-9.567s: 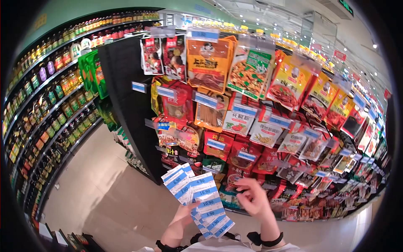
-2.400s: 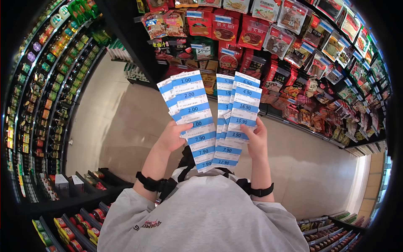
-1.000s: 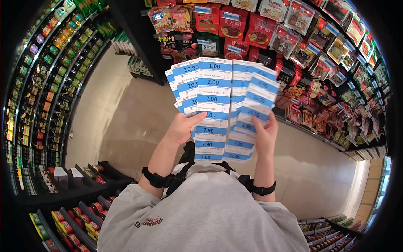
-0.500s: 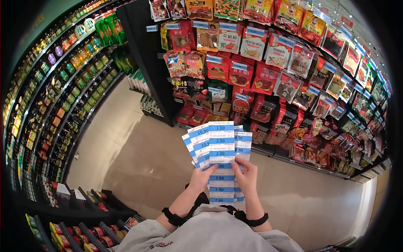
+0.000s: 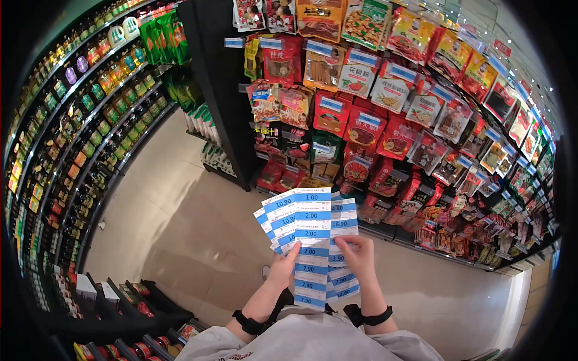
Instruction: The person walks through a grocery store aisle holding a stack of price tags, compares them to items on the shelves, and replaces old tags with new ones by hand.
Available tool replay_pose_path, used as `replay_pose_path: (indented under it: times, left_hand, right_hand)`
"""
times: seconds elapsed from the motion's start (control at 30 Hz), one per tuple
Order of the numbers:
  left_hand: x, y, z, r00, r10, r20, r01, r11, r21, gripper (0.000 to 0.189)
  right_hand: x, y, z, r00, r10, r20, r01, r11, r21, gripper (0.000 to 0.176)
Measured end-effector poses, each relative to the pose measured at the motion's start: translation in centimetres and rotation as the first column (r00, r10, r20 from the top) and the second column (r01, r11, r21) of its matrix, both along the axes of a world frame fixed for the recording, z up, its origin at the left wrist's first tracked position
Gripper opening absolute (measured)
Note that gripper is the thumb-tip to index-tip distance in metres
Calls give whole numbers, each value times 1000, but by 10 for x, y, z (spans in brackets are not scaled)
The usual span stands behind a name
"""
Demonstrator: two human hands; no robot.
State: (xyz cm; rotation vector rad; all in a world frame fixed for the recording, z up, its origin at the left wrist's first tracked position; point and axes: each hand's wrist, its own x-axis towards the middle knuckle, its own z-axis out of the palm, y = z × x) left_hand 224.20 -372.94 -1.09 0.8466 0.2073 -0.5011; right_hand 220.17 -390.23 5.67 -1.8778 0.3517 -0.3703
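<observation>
A fan of blue and white price label strips is held in front of my body, the front strip showing prices such as 1.00, 2.00 and 7.90. My left hand grips the strips at their left side, its thumb on the front strip. On the right, my right hand pinches at a strip behind the front one, thumb and fingertips together near the 3.90 label. More strips spread out behind, to the left and right of the front one. Both wrists wear black bands.
Ahead hang rows of packaged spices with blue price tags. A black shelf end panel stands left of them. Curved shelves of bottles line the left side. Lower left are slanted trays of jars. The floor is light tile.
The view has moved closer to the hanging packets. My right hand has shifted off the front strip to the right, and more of the strips behind it shows at the lower right.
</observation>
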Motion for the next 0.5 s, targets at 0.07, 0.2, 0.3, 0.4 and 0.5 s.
replay_pose_path:
  times: [0.07,0.2,0.3,0.4,0.5]
  left_hand:
    - [20,14,-9,1000,-24,-9,25,991,133,31]
    - [58,51,-16,998,-33,-50,40,990,137,38]
    - [85,73,3,998,49,42,-54,989,136,34]
    - [111,105,-1,986,105,-130,-102,994,31,27]
    - [136,139,-9,980,170,-105,-173,985,-23,28]
  right_hand:
    - [24,19,4,999,47,-18,-48,998,-51,18]
    - [73,49,-3,990,138,-21,-139,986,-93,17]
    - [107,69,-4,974,204,-103,-217,967,-137,15]
    - [141,77,-12,985,148,-88,-157,982,-104,15]
    - [166,79,5,997,32,69,-38,995,93,13]
